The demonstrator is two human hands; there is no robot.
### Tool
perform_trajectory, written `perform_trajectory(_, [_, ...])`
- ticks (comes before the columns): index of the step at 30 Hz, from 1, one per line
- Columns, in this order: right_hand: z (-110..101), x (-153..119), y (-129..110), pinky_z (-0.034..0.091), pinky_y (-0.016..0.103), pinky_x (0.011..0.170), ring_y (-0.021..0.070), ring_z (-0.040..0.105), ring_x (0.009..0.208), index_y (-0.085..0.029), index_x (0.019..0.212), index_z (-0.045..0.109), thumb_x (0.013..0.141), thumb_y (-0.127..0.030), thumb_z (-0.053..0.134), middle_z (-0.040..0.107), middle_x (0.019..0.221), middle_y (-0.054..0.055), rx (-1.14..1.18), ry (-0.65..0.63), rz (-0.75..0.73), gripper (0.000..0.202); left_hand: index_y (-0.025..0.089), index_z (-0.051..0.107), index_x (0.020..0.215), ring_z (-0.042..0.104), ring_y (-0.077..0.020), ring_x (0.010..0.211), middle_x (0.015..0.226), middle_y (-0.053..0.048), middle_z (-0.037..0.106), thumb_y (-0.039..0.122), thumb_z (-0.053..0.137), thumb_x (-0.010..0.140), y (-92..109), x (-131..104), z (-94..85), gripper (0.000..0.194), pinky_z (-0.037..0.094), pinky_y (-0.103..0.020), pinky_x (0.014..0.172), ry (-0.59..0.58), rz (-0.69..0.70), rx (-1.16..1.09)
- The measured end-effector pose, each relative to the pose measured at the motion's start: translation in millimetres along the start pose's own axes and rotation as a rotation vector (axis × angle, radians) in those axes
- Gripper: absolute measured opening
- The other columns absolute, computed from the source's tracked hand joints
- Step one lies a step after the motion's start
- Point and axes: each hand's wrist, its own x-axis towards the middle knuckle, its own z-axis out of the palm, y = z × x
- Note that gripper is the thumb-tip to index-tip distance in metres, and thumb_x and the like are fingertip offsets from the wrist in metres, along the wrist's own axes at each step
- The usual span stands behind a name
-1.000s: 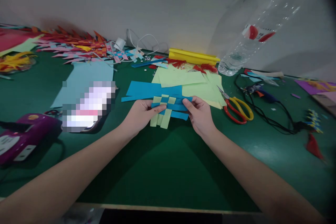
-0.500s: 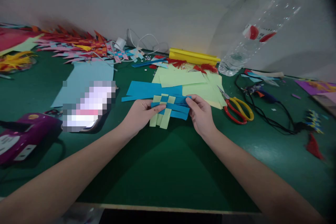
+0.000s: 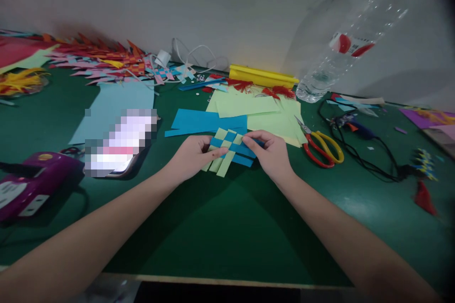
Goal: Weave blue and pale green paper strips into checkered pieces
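A small woven piece of blue and pale green paper strips (image 3: pixel 228 144) is held above the green table between both hands. My left hand (image 3: pixel 194 155) pinches its left side, thumb on top. The right side is gripped between thumb and fingers of my right hand (image 3: pixel 267 151). Loose green strip ends point down toward the table's front, and blue ends point to the right. Just behind lie flat blue paper pieces (image 3: pixel 199 120) and a stack of pale green sheets (image 3: pixel 275 124).
Red-and-yellow scissors (image 3: pixel 325 147) lie to the right, near a tilted plastic bottle (image 3: pixel 341 54) and a black cable. On the left are a phone (image 3: pixel 121 144), light blue paper (image 3: pixel 117 99) and a purple power socket (image 3: pixel 35 182). A yellow roll (image 3: pixel 263 76) sits behind.
The woven piece has turned and tilted slightly, so its checkered weave shows more. My right thumb has moved left, closer to the weave. My left hand has shifted a little to the right.
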Motion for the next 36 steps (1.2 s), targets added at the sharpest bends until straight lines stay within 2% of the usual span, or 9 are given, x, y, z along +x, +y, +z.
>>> perform_trajectory(5, [-1.2, 0.5, -2.1, 0.051, 0.029, 0.071, 0.0164, 0.064, 0.079, -0.025, 0.081, 0.071, 0.075, -0.04, 0.069, 0.071, 0.081, 0.0, 0.001, 0.2, -0.031, 0.016, 0.016, 0.068, 0.082, 0.061, -0.016, 0.062, 0.072, -0.003, 0.068, 0.051, 0.062, 0.078, -5.3, 2.3, -1.8, 0.036, 0.043, -0.024, 0.052, -0.032, -0.001, -0.016])
perform_trajectory(11, [-2.6, 3.8, 2.0, 0.051, 0.028, 0.066, 0.0156, 0.064, 0.075, -0.022, 0.08, 0.071, 0.074, -0.042, 0.069, 0.071, 0.078, 0.001, 0.017, 0.305, -0.061, 0.021, 0.016, 0.069, 0.085, 0.067, -0.0166, 0.07, 0.077, -0.004, 0.073, 0.047, 0.061, 0.08, -2.3, 2.9, -2.9, 0.032, 0.051, -0.025, 0.065, -0.087, -0.01, -0.018])
perform_trajectory(18, [-3.3, 2.5, 0.8, 0.052, 0.026, 0.065, 0.0145, 0.064, 0.073, -0.023, 0.08, 0.071, 0.075, -0.04, 0.069, 0.071, 0.077, 0.0, -0.005, 0.325, -0.086, 0.018, 0.018, 0.069, 0.076, 0.065, -0.0155, 0.067, 0.074, -0.001, 0.072, 0.046, 0.061, 0.081, -1.8, 3.2, -2.4, 0.029, 0.047, -0.023, 0.061, -0.047, 0.051, 0.091])
perform_trajectory(27, [-2.6, 2.1, 0.3, 0.054, 0.028, 0.068, 0.0158, 0.066, 0.076, -0.023, 0.081, 0.071, 0.076, -0.039, 0.068, 0.071, 0.079, 0.001, -0.01, 0.318, -0.084, 0.017, 0.019, 0.073, 0.079, 0.062, -0.0168, 0.063, 0.072, -0.001, 0.071, 0.054, 0.065, 0.075, -4.1, 3.1, -2.3, 0.036, 0.038, -0.023, 0.051, -0.043, 0.035, 0.138])
perform_trajectory(36, [-2.0, 0.7, -0.4, 0.055, 0.029, 0.069, 0.016, 0.066, 0.077, -0.023, 0.082, 0.071, 0.076, -0.038, 0.068, 0.072, 0.079, 0.001, -0.019, 0.323, -0.086, 0.017, 0.016, 0.072, 0.082, 0.059, -0.0163, 0.059, 0.066, -0.002, 0.067, 0.051, 0.064, 0.075, -0.6, 2.8, -1.7, 0.036, 0.036, -0.023, 0.049, -0.025, 0.079, 0.19])
